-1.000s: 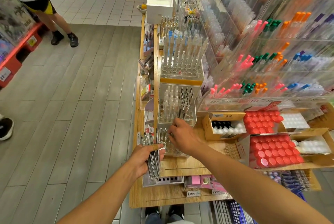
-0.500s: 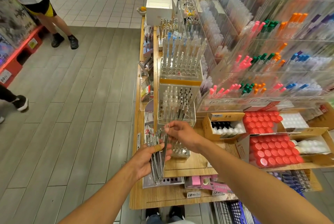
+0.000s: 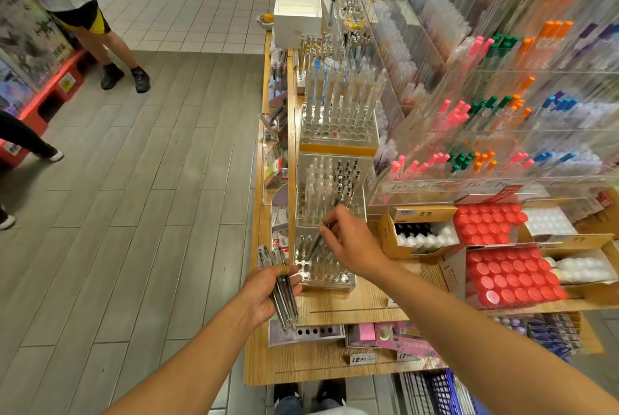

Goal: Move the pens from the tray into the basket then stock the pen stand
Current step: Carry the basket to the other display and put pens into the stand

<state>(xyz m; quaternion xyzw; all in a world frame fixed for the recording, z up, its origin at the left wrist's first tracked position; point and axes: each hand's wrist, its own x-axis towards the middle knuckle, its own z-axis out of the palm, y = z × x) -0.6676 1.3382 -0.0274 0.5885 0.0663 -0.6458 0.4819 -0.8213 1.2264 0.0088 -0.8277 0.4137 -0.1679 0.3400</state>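
Shop shelf, right grip [image 3: 351,240] pinching pen [image 3: 316,244] over stand [image 3: 323,275], left grip [image 3: 268,294] clutching bundle [image 3: 281,287].

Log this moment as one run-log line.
left hand: holds pen bundle | right hand: pinches one pen over pen stand

Bundle of clear pens [image 3: 281,284]: slim, dark-tipped, gripped in left hand [image 3: 264,294], just left of stand. Single pen [image 3: 315,244]: tilted, pinched by right hand [image 3: 351,244] over lowest tier. Pen stand [image 3: 331,213]: clear acrylic, stepped, holed tiers, partly stocked, on wooden surface [image 3: 335,307].
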